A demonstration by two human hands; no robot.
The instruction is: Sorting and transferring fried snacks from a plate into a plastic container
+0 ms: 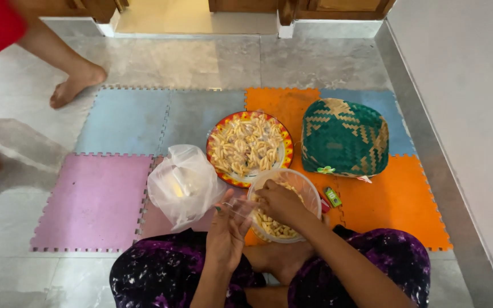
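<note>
Right hand (281, 202) sits over the near rim of the clear plastic tub (285, 204), fingers curled down and pinched narrow on something at its left edge; what exactly, can't tell. Left hand (226, 228) is raised just left of the tub, fingers loosely closed around a small clear plastic pouch (236, 210), barely visible, its mouth turned toward the right hand. Long axis of the pouch appears to run roughly left-right between the two hands; too transparent to be sure.

Tub holds pale finger-shaped snacks (272, 227), and sits between the person's knees at the near edge of the orange foam mat tile (397, 199), so both hands reach it without stretching.

Just left of the left hand: a bunched clear plastic bag (185, 183) standing on the seam of the pink tile (95, 202).

Beyond the tub, touching or nearly so: round red-and-yellow rimmed plate (250, 148) heaped with the same snacks. To its right, a green-and-tan woven basket (344, 137), upturned, dome side up. Small green packet (332, 197) beside the tub's right side.

Far left corner: another person's bare foot (78, 82) on the grey floor tiles.
</note>
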